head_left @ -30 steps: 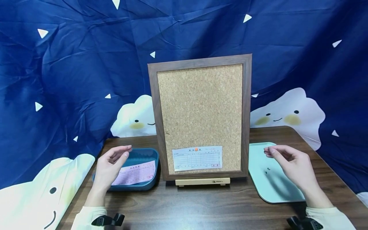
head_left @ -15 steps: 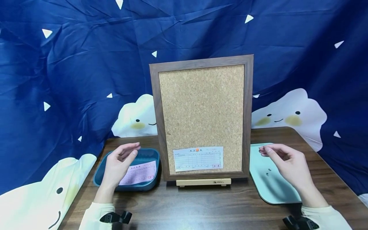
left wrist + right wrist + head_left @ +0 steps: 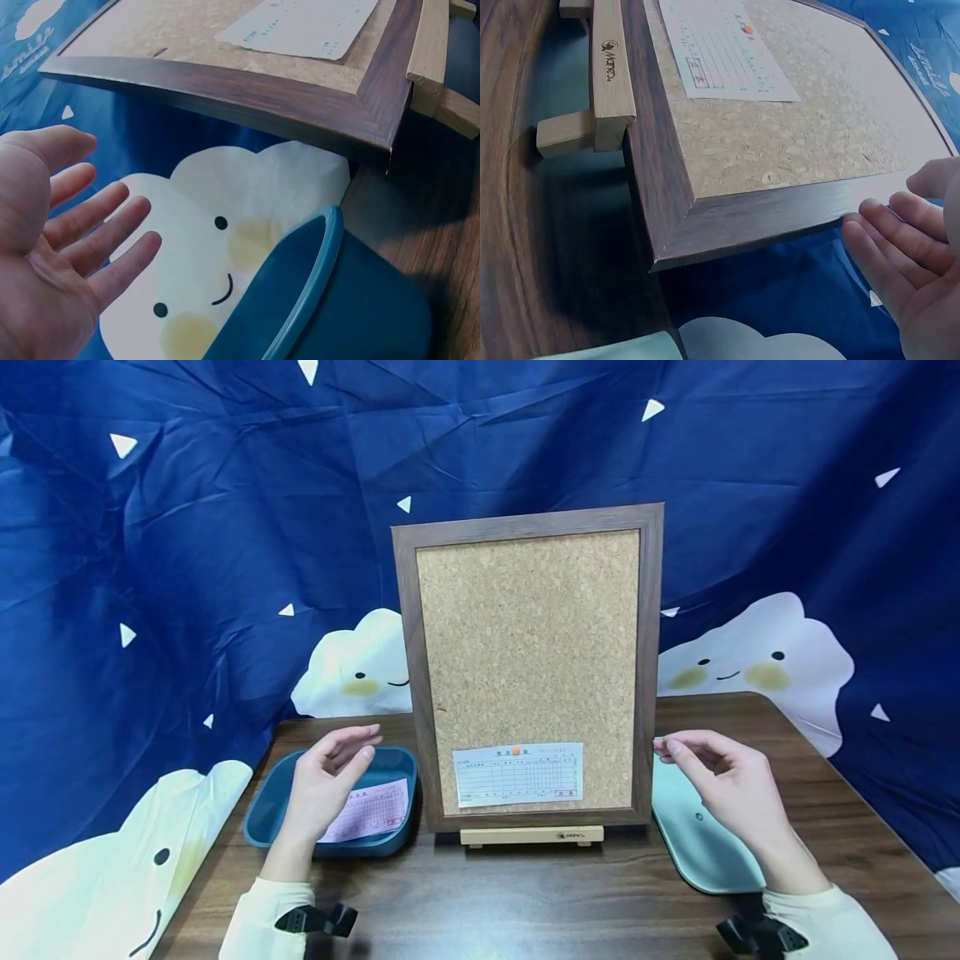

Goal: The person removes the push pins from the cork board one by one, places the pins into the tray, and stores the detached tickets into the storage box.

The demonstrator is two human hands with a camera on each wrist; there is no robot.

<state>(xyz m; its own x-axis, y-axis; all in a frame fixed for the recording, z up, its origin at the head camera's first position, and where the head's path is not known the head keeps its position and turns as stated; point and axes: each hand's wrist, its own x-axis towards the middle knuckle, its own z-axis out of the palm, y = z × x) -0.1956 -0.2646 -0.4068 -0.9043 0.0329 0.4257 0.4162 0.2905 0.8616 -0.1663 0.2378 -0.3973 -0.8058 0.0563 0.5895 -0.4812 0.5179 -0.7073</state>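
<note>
A framed corkboard (image 3: 525, 635) stands upright on a light wooden stand (image 3: 531, 836). Low on the cork hangs a pale blue printed slip (image 3: 517, 785), fixed by an orange pushpin (image 3: 516, 750). My left hand (image 3: 322, 793) hovers over a dark blue bin (image 3: 258, 827) with a pink printed slip (image 3: 371, 812) inside. The left wrist view shows its fingers spread with nothing in them. Beside the board's right edge is my right hand (image 3: 723, 785), above a mint tray (image 3: 712, 868). Its fingers are loosely bent, thumb apart, holding nothing visible; contact with the frame cannot be told.
A small dark object (image 3: 699, 816) lies on the mint tray, partly overlapped by the hand's shadow. The brown wooden table (image 3: 525, 902) carries everything. Close behind it hangs a blue curtain (image 3: 525, 435) with white clouds and triangles.
Both hands have moved inward: the left one rightward over the bin, the right one leftward to the board's right edge. The board, slips, bin and tray stay in place.
</note>
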